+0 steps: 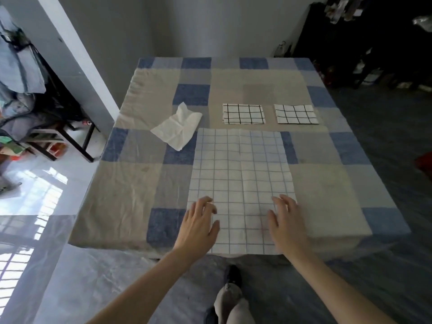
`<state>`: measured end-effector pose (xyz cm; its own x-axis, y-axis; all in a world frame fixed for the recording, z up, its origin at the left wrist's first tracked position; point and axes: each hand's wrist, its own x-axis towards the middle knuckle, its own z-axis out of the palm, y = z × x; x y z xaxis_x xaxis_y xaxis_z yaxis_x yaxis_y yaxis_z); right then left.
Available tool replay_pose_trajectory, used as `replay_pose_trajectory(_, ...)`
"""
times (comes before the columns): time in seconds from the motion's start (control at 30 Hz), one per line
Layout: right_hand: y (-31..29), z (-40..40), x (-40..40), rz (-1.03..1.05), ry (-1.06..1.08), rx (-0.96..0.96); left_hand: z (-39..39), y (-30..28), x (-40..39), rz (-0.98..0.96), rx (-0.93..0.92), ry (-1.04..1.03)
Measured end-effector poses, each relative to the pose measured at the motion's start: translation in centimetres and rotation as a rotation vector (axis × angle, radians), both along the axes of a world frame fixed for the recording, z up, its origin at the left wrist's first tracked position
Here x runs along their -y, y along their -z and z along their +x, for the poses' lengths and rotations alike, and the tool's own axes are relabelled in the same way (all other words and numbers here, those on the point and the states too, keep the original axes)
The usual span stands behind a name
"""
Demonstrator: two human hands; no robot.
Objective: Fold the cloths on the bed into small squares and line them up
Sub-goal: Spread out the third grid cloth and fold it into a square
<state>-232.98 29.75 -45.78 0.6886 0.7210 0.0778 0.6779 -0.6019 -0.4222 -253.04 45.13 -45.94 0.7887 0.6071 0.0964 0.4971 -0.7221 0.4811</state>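
A large white cloth with a thin blue grid (240, 174) lies spread flat on the bed (131, 183), reaching the near edge. My left hand (198, 226) rests flat on its near left part, fingers straight. Over the cloth's near right part sits my right hand (286, 222), fingers straight too. Two folded white squares with black grids lie side by side farther back: one in the middle (243, 113), one to the right (296, 114). A crumpled plain white cloth (178, 127) lies at the back left of the spread cloth.
The bed wears a blue, grey and beige checked cover. A dark rack with clothes (25, 94) stands on the left, beside a white pillar (77, 54). Dark furniture (364, 40) fills the back right. My feet (230, 300) stand on the floor below the bed's edge.
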Motion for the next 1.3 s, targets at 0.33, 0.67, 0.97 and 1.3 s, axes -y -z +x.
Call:
replay_pose_trajectory(0.33, 6.9, -0.7, -6.3, -0.26, -0.227, 0.139, 6.5, 6.1, -1.8, 0.134, -0.302, 0.139)
replay_pose_trajectory(0.67, 5.3, 6.3, -0.4, -0.343, -0.142, 0.099, 2.4, 6.2, -4.9, 0.105, -0.315, 0.062)
replay_pose_trajectory(0.97, 6.3, 6.7, -0.8, -0.238, -0.092, 0.104, 12.6, 0.2, 0.8, -0.015, -0.077, 0.125)
replay_pose_trajectory(1.3, 5.8, 6.6, -0.9, -0.308, -0.103, 0.121, 17.9, 6.1, -4.8, 0.149, -0.303, 0.229)
